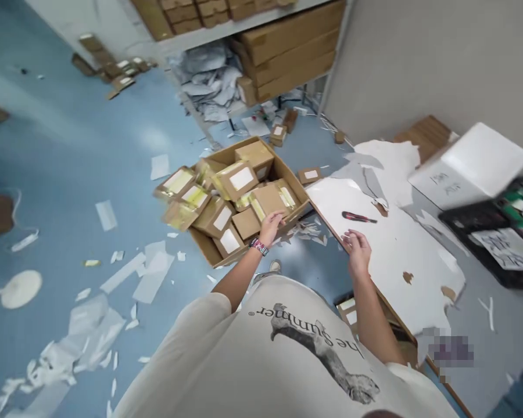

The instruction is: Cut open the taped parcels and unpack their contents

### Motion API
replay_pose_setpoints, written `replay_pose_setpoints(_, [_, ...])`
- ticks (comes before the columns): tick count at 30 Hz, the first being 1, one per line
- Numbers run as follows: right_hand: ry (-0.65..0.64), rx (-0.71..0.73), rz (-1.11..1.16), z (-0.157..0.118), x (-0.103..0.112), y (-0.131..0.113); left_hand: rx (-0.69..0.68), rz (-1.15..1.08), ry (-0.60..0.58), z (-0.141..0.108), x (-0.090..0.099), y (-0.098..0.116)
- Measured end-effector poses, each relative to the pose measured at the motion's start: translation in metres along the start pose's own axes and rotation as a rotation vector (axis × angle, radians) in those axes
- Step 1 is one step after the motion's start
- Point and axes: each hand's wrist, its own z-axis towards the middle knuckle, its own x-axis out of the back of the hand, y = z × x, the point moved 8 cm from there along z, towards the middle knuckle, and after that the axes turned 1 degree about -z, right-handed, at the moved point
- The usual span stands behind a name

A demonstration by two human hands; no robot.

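Observation:
My left hand [272, 228], with a patterned band and a watch at the wrist, hovers over the near right rim of a large open carton [212, 253]. Its fingers are loosely bent, and I see nothing in them. Inside the carton lie several small brown boxes [239, 177] with white labels and yellowish tape, heaped above the rim on the left. Over the edge of the white-covered table [401, 249] is my right hand [358, 249], fingers loosely curled and apart, holding nothing. A red and black utility knife [359, 217] lies just beyond it.
A shelf [239, 26] with brown boxes and crumpled white sheets stands ahead. Paper scraps [152, 273] litter the blue floor. At the right are a white box [470, 165] and a black crate [475, 223]. A white round stool seat [21, 289] is at the left.

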Motion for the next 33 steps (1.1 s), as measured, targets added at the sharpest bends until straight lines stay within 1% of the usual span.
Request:
replay_pose_setpoints(2, [-0.187,-0.004,-0.09,-0.001,-0.08,0.01,0.039,-0.008,0.148,-0.005,0.072,-0.01])
replay_pose_setpoints(4, [-0.378,0.011,-0.202,-0.007,-0.151,0.021,0.062,-0.005,0.303,-0.019,0.135,-0.023])
replay_pose_setpoints(6, [-0.558,0.04,-0.317,-0.016,-0.209,0.032,0.06,0.035,0.461,-0.037,0.189,-0.032])
replay_pose_setpoints(7, [-0.639,0.054,-0.37,-0.02,-0.233,0.037,0.034,0.093,0.535,-0.045,0.213,-0.03])
replay_pose_setpoints(8, [-0.71,0.065,-0.418,-0.024,-0.254,0.041,-0.011,0.179,0.604,-0.052,0.235,-0.024])
replay_pose_setpoints(9, [-0.77,0.07,-0.463,-0.026,-0.272,0.045,-0.07,0.292,0.668,-0.057,0.256,-0.014])
replay_pose_setpoints(11, [-0.865,0.078,-0.541,-0.028,-0.303,0.051,-0.184,0.551,0.761,-0.057,0.292,0.014])
replay_pose_setpoints(12, [-0.904,0.083,-0.571,-0.029,-0.317,0.052,-0.212,0.664,0.788,-0.051,0.308,0.028])
replay_pose_setpoints(14, [-0.965,0.097,-0.613,-0.028,-0.343,0.053,-0.178,0.801,0.763,-0.026,0.339,0.044])
replay_pose_setpoints(15, [-0.989,0.104,-0.626,-0.027,-0.355,0.052,-0.163,0.85,0.731,-0.01,0.35,0.049])
replay_pose_setpoints(16, [-1.012,0.11,-0.636,-0.027,-0.365,0.052,-0.155,0.902,0.691,0.006,0.358,0.053])
replay_pose_setpoints(17, [-1.031,0.115,-0.643,-0.026,-0.375,0.052,-0.136,0.94,0.696,0.019,0.365,0.055])
replay_pose_setpoints(19, [-1.072,0.121,-0.652,-0.023,-0.393,0.053,-0.102,0.998,0.715,0.037,0.373,0.057])
replay_pose_setpoints(22, [-1.129,0.109,-0.691,-0.017,-0.411,0.059,-0.064,1.034,0.735,0.048,0.377,0.058])
replay_pose_setpoints(25, [-1.207,0.084,-0.723,-0.012,-0.424,0.066,-0.038,1.048,0.73,0.047,0.376,0.065])
replay_pose_setpoints(27, [-1.262,0.056,-0.701,-0.011,-0.431,0.071,-0.029,1.064,0.751,0.039,0.372,0.072])
replay_pose_setpoints(29, [-1.287,0.013,-0.661,-0.013,-0.436,0.074,-0.032,1.081,0.816,0.022,0.36,0.081])
replay_pose_setpoints(31, [-1.293,-0.033,-0.615,-0.021,-0.443,0.076,-0.033,1.082,0.918,-0.006,0.338,0.088])
replay_pose_setpoints(33, [-1.31,-0.123,-0.566,-0.036,-0.45,0.078,0.0,1.047,1.043,-0.043,0.31,0.088])
